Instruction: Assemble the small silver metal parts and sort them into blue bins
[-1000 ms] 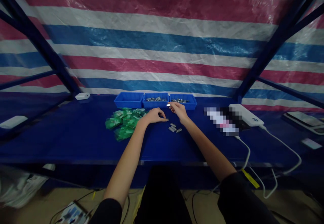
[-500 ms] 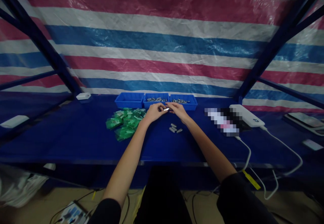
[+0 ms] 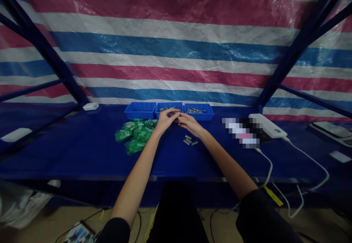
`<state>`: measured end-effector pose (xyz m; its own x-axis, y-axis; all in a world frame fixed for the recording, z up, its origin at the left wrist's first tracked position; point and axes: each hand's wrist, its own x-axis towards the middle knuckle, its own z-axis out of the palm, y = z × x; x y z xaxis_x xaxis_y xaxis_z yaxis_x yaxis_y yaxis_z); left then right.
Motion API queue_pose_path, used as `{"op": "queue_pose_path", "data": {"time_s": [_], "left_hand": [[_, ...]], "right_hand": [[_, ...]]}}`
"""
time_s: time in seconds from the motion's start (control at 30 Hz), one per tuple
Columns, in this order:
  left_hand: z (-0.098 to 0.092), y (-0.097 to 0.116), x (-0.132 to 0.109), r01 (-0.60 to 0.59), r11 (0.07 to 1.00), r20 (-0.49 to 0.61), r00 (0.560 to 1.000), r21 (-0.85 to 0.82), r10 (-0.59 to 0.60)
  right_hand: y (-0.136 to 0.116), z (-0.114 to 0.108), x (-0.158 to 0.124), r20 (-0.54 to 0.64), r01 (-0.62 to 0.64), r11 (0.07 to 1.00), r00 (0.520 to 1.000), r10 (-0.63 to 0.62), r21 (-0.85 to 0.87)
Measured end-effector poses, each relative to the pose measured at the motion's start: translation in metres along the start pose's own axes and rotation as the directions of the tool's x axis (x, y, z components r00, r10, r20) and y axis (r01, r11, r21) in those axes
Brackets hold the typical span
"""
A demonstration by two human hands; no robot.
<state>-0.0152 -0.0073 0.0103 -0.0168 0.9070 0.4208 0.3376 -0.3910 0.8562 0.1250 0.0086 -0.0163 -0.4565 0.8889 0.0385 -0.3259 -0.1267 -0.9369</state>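
Tabletop (image 3: 93, 144): two hands (image 3: 164, 122), three bins (image 3: 202, 117)

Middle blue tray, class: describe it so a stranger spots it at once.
At the back of the blue table, near the striped sheet, stand three blue trays. The middle tray, holding metal pieces, alone has a tray on either side.

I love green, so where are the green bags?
In the head view, the green bags lie piled on the table, just left of the left hand, in front of the leftmost blue tray.
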Motion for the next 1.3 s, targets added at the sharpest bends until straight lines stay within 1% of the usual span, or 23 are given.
{"op": "queue_pose_path", "data": {"time_s": [0.07,0.13,0.23,0.27,0.3,0.33,0.37,0.4,0.43,0.47,0.5,0.53,0.57,0.63,0.77,0.83,0.93,1.0,1.07,1.2,1.27,1.3], "left_hand": [[0.001,-0.001,0.0,-0.001,1.0,-0.015,1.0,0.017,0.002],[0.002,-0.004,0.001,-0.006,0.999,-0.046,0.999,0.044,0.008],[0.003,-0.009,0.0,0.017,0.994,-0.1,0.995,0.106,-0.006],[0.003,-0.01,-0.001,0.027,0.99,-0.097,0.995,0.137,-0.013],[0.005,-0.011,-0.003,0.031,0.985,-0.067,0.998,0.171,-0.02],[0.006,-0.01,-0.006,0.024,0.98,-0.001,1.0,0.199,-0.024],[0.009,-0.008,-0.009,0.006,0.976,0.102,0.994,0.219,-0.029],[0.012,-0.005,-0.012,-0.026,0.973,0.233,0.972,0.228,-0.028],[0.015,-0.002,-0.015,-0.067,0.971,0.367,0.93,0.23,-0.023],[0.018,0.001,-0.019,-0.108,0.967,0.484,0.875,0.23,-0.017],[0.021,0.004,-0.022,-0.146,0.96,0.566,0.825,0.237,-0.014],[0.023,0.007,-0.024,-0.175,0.953,0.618,0.786,0.249,-0.017],[0.025,0.009,-0.026,-0.193,0.945,0.645,0.764,0.263,-0.024],[0.025,0.01,-0.026,-0.197,0.937,0.656,0.753,0.29,-0.045],[0.017,0.005,-0.022,-0.182,0.924,0.635,0.768,0.336,-0.08],[0.013,0.001,-0.019,-0.147,0.922,0.627,0.769,0.359,-0.122],[0.01,-0.005,-0.017,-0.083,0.925,0.634,0.75,0.371,-0.187],[0.009,-0.006,-0.016,-0.066,0.923,0.641,0.738,0.38,-0.211],[0.007,-0.005,-0.016,-0.066,0.917,0.642,0.734,0.392,-0.222],[0.004,0.003,-0.018,-0.046,0.908,0.642,0.721,0.417,-0.258],[0.004,0.004,-0.018,-0.037,0.899,0.626,0.73,0.436,-0.274],[0.005,0.004,-0.018,-0.037,0.894,0.608,0.746,0.446,-0.272]], "right_hand": [[0.003,0.001,0.0,-0.024,0.03,0.998,0.999,-0.032,-0.049],[0.003,-0.001,0.002,-0.104,0.076,0.99,0.991,-0.089,-0.123],[-0.001,-0.007,0.006,-0.237,0.138,0.966,0.953,-0.19,-0.221],[-0.003,-0.009,0.007,-0.28,0.15,0.959,0.935,-0.217,-0.24],[-0.004,-0.01,0.008,-0.319,0.161,0.953,0.917,-0.241,-0.256],[-0.006,-0.011,0.008,-0.352,0.171,0.947,0.898,-0.263,-0.271],[-0.007,-0.012,0.008,-0.377,0.179,0.942,0.882,-0.282,-0.285],[-0.008,-0.012,0.007,-0.393,0.185,0.936,0.87,-0.297,-0.298],[-0.009,-0.011,0.006,-0.4,0.19,0.932,0.863,-0.308,-0.308],[-0.01,-0.01,0.005,-0.4,0.194,0.93,0.861,-0.315,-0.313],[-0.011,-0.009,0.004,-0.395,0.197,0.928,0.862,-0.317,-0.315],[-0.011,-0.008,0.004,-0.388,0.196,0.928,0.866,-0.316,-0.318],[-0.011,-0.007,0.003,-0.379,0.195,0.927,0.871,-0.314,-0.32],[-0.011,-0.007,0.004,-0.362,0.188,0.924,0.88,-0.309,-0.332],[-0.009,-0.008,0.009,-0.331,0.15,0.922,0.903,-0.275,-0.358],[-0.009,-0.007,0.011,-0.267,0.165,0.939,0.931,-0.249,-0.302],[-0.011,-0.005,0.009,-0.138,0.209,0.957,0.961,-0.239,-0.199],[-0.012,-0.004,0.007,-0.102,0.203,0.957,0.968,-0.228,-0.209],[-0.012,-0.004,0.006,-0.12,0.169,0.95,0.971,-0.206,-0.262],[-0.01,-0.008,0.006,-0.247,0.105,0.941,0.95,-0.19,-0.321],[-0.01,-0.009,0.006,-0.288,0.105,0.942,0.936,-0.202,-0.319],[-0.01,-0.01,0.007,-0.299,0.111,0.942,0.931,-0.21,-0.318]]}}
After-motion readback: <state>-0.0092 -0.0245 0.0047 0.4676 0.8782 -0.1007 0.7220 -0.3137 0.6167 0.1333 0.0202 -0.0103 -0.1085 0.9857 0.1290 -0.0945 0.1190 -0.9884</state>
